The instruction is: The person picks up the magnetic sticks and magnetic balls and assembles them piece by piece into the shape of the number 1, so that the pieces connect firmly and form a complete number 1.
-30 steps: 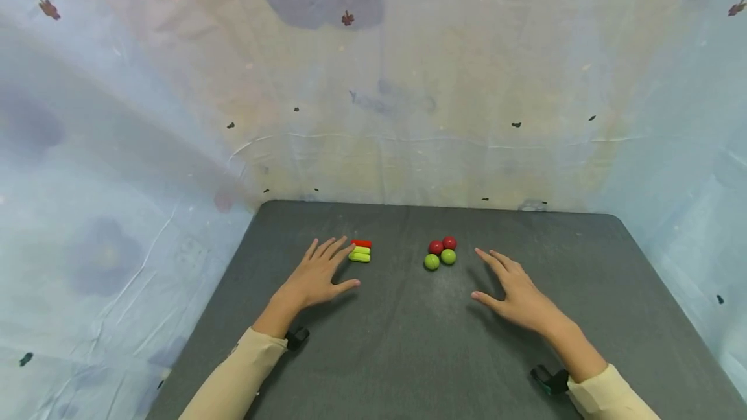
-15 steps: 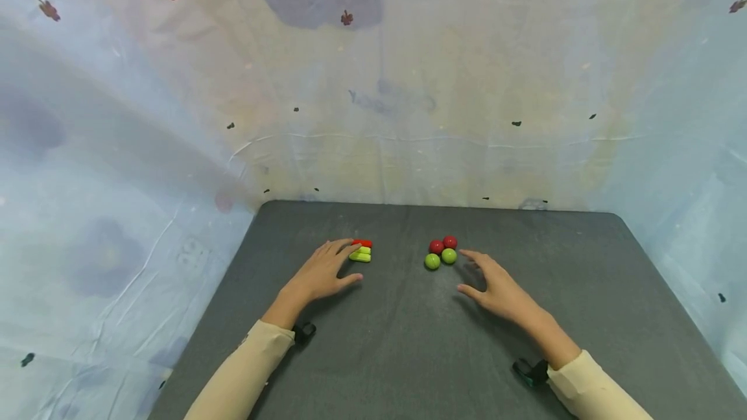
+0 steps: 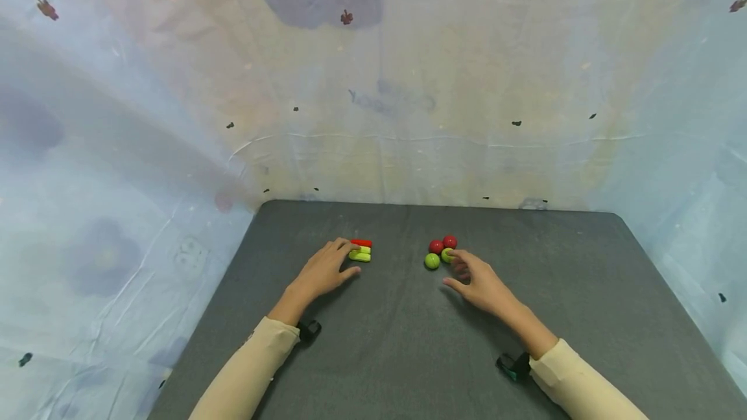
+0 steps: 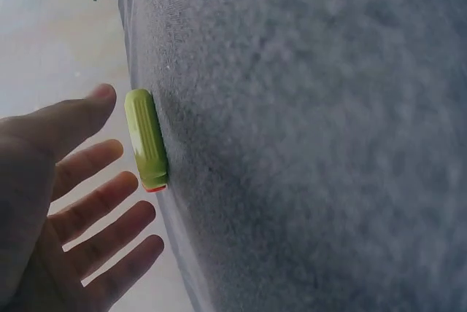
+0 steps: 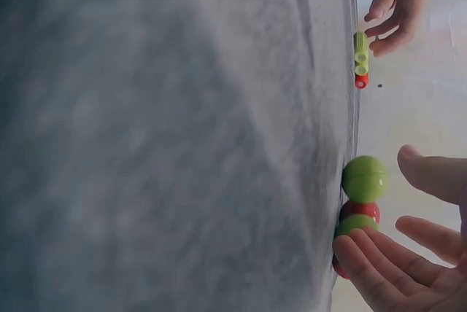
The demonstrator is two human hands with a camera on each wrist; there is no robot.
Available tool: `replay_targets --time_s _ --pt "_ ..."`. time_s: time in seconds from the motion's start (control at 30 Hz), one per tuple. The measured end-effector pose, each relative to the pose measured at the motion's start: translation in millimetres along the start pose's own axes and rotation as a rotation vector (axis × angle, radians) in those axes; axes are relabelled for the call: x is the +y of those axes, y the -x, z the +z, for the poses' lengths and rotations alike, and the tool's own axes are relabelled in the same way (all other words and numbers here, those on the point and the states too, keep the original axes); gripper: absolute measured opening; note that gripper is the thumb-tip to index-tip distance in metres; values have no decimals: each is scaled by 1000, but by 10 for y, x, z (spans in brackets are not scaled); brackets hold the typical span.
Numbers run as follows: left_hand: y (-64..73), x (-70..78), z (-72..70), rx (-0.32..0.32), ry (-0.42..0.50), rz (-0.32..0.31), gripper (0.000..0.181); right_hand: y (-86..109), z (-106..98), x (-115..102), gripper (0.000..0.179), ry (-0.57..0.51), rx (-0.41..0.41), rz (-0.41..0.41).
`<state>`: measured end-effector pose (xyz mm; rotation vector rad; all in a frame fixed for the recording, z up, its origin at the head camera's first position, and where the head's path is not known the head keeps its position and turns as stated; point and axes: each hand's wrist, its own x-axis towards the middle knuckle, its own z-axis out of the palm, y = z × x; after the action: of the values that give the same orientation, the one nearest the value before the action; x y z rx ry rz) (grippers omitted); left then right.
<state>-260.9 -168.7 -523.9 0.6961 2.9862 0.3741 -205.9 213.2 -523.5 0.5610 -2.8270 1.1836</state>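
On the grey table top (image 3: 403, 349) lie three short capsule-shaped pieces side by side, one red (image 3: 361, 242) and two green (image 3: 360, 253). My left hand (image 3: 324, 269) rests just left of them, fingers straight and spread, fingertips beside the nearest green piece (image 4: 146, 139); in the left wrist view it holds nothing. To the right sit two red balls (image 3: 442, 244) and two green balls (image 3: 432, 261). My right hand (image 3: 475, 282) reaches them from the right, fingers loosely extended, with one fingertip against the far green ball (image 5: 356, 224). The near green ball (image 5: 364, 178) lies free.
A pale painted cloth backdrop (image 3: 373, 83) wraps the table on the back and both sides. Black wrist mounts (image 3: 511, 366) sit at the cuffs of both cream sleeves. Bare grey surface stretches between the two groups and toward the front edge.
Both hands have slid inward and forward. The left fingers have closed up on the capsule pieces, and the right hand has moved left until a fingertip meets a green ball.
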Motion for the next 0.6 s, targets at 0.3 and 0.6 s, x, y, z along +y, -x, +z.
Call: replay_targets --time_s 0.3,0.6 --pt "-57 61 12 13 2 -11 49 -101 76 -85 56 -12 -20 38" --pt "-73 76 43 14 17 -10 45 -196 132 -139 57 19 -37 53"
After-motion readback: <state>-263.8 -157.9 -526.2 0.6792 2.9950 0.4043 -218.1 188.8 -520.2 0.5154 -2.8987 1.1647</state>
